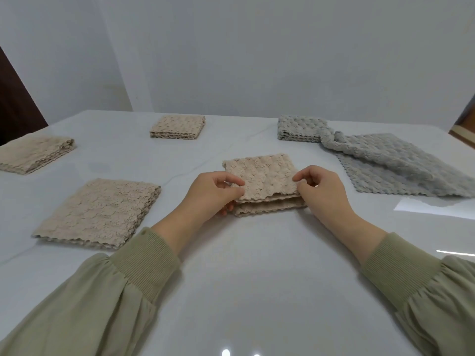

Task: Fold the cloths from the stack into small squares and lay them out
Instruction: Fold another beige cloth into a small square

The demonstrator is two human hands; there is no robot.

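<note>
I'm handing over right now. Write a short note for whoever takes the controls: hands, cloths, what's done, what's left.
Left hand: grip pinches the left edge of the beige cloth, mid-table.
Right hand: grip pinches its right edge.
The top layer is folded over but not yet pressed flat.
Done: folded beige cloths at near left, far left and far centre; folded grey square at far right.
Left: finish this fold and lay it out, then fold the unfolded grey cloths on the right.

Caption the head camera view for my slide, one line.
Left hand and right hand pinch near corners of a beige cloth mid-fold; folded beige cloths left, grey cloths right.
</note>
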